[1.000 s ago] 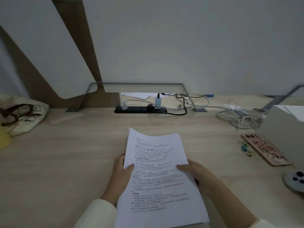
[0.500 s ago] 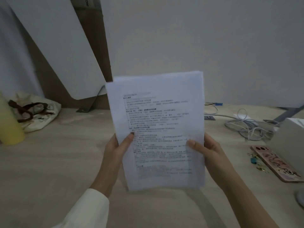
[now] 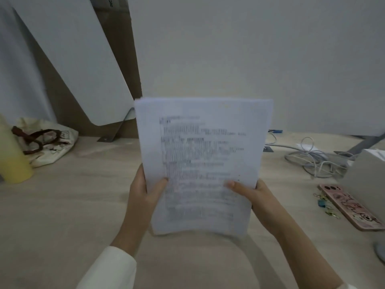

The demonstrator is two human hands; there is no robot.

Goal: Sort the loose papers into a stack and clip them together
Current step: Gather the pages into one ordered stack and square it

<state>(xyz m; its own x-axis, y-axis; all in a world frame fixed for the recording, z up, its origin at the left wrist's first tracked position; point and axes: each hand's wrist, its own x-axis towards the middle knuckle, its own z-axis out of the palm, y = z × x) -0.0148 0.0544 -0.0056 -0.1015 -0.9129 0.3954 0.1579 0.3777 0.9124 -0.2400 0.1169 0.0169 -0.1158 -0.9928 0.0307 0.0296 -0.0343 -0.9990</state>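
A stack of white printed papers (image 3: 203,155) stands upright in front of me, motion-blurred, its bottom edge just above the wooden desk (image 3: 62,215). My left hand (image 3: 143,195) grips its left edge, thumb on the front sheet. My right hand (image 3: 256,197) grips the right edge the same way. Several small binder clips (image 3: 325,203), blue and gold, lie on the desk to the right, beside a pink phone (image 3: 350,207).
A yellow bottle (image 3: 12,161) and a cloth bag (image 3: 48,140) sit at the left. Tangled white cables (image 3: 314,161) and a grey box (image 3: 366,174) occupy the right. A white panel (image 3: 68,59) leans against the wall behind.
Both hands lifted the papers off the desk and stood them upright; since half a second ago the stack has dropped lower toward the desk.
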